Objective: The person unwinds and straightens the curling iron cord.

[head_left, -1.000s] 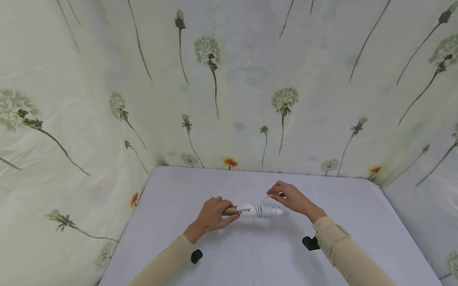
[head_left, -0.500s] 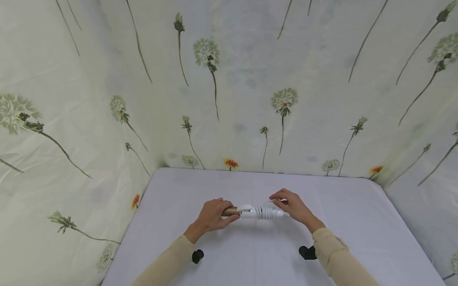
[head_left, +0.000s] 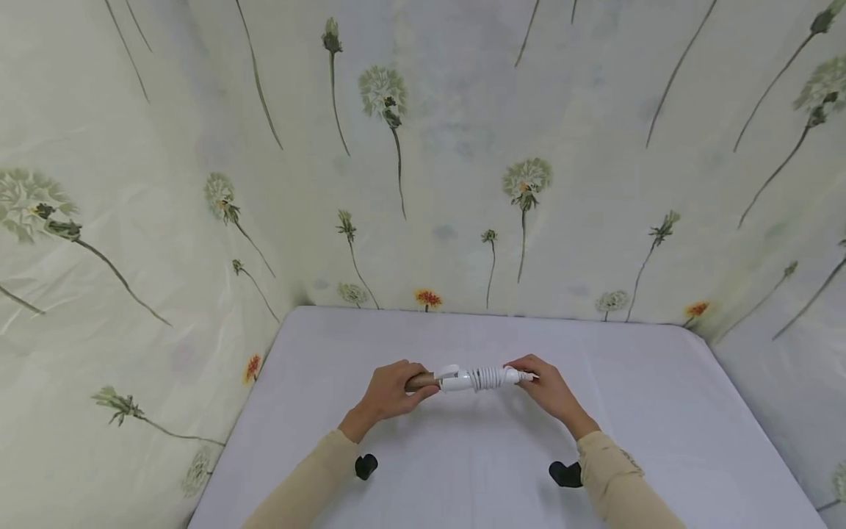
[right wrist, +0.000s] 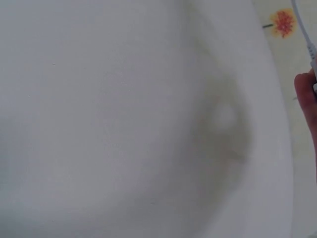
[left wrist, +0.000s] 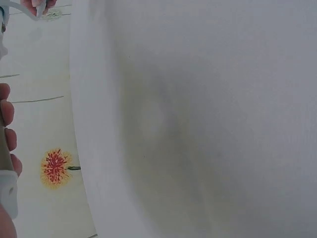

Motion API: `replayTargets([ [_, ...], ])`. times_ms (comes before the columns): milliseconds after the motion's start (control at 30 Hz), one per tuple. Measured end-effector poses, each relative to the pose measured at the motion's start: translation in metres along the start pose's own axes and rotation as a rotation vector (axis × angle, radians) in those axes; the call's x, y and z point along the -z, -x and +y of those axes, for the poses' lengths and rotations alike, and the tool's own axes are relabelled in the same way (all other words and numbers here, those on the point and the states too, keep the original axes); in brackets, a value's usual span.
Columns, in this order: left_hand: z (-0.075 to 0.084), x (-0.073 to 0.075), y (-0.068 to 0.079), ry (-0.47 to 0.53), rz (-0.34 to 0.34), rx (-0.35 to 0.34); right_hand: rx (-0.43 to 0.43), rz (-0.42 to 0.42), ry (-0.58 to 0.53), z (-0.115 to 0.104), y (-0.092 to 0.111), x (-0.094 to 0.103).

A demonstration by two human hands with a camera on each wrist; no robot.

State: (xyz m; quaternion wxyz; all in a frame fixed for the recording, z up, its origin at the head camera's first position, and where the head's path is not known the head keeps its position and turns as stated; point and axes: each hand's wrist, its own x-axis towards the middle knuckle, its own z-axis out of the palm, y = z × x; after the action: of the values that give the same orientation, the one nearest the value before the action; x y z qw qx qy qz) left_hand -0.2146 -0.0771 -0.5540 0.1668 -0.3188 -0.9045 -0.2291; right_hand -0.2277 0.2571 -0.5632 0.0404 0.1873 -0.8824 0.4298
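A curling iron with a brown barrel and white handle is held level above the table. My left hand grips the barrel; in the left wrist view its fingers wrap round it. White cord is coiled in several turns about the handle. At the handle's tail end is my right hand. In the right wrist view, its thumb and fingers pinch the cord's white plug end, mostly cut off by the frame edge.
A white-covered table lies beneath both hands. Flower-printed curtains rise behind it and at the sides. Two black objects, one left and one right, show beside the forearms.
My right hand has moved from behind the handle to its tail end, and the loose cord loop there has drawn in. The curling iron has risen slightly in the head view, left hand still gripping it.
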Motion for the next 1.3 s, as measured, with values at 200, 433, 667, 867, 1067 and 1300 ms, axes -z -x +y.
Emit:
replayTargets([
  [200,-0.002,0.002,-0.003,0.043,-0.009,0.017,-0.062,0.041,0.023,0.009,0.007,-0.008],
  [433,0.001,0.004,-0.006,0.088,0.000,0.031,-0.199,0.026,-0.022,0.008,0.019,-0.022],
  [667,0.001,0.004,-0.008,0.150,-0.040,0.110,-0.228,-0.022,-0.012,0.010,0.031,-0.035],
  [867,0.001,0.004,-0.007,0.162,-0.016,0.129,-0.169,-0.006,-0.013,0.005,0.040,-0.043],
  [1067,0.000,0.005,-0.011,0.156,-0.003,0.139,-0.158,0.014,-0.055,0.001,0.045,-0.049],
  [1300,-0.001,0.003,-0.012,0.163,-0.018,0.181,-0.172,-0.031,-0.048,-0.002,0.051,-0.053],
])
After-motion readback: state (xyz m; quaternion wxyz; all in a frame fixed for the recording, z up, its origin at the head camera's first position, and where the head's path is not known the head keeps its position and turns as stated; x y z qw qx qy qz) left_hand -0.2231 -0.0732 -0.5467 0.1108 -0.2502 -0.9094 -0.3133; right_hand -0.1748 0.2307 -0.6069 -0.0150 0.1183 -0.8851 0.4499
